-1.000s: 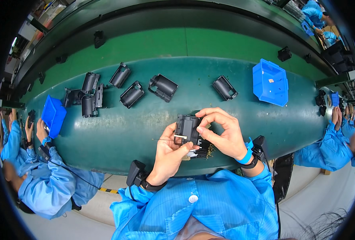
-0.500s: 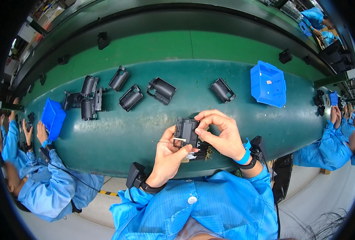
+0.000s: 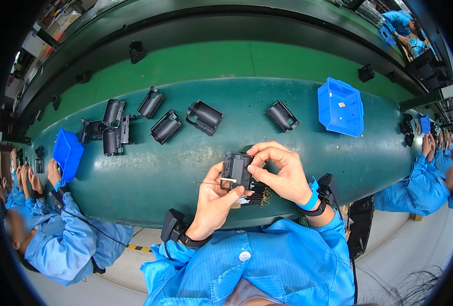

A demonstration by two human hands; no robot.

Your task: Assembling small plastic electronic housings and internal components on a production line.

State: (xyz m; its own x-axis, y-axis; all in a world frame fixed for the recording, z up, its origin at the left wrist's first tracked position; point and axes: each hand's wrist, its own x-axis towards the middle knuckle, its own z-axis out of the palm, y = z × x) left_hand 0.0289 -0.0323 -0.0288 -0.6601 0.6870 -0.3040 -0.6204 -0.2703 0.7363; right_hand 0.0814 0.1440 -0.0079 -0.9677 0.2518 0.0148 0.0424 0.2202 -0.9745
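A black plastic housing [image 3: 238, 169] is held in front of my chest. Fingers and thumb of my left hand [image 3: 215, 203] are closed around its left and lower edges. By that thumb lie a small pale strip [image 3: 228, 180] and a thin wire sticking out to the left. My right hand [image 3: 282, 171] grips the housing's right edge between thumb and fingers; anything small under those fingertips is hidden. Beneath the hands, partly covered, lies a bundle of black wires [image 3: 259, 195] with yellowish ends.
Several black housings lie beyond, such as one at centre [image 3: 204, 118] and one to the right [image 3: 282, 116]. Blue bins stand at right [image 3: 341, 108] and left [image 3: 68, 154]. A green belt [image 3: 206, 58] carries black parts along the far side. Co-workers sit on both sides.
Both hands and the housing keep nearly the same pose. Parts on the green belt have shifted slightly right. The left co-worker's hands have moved.
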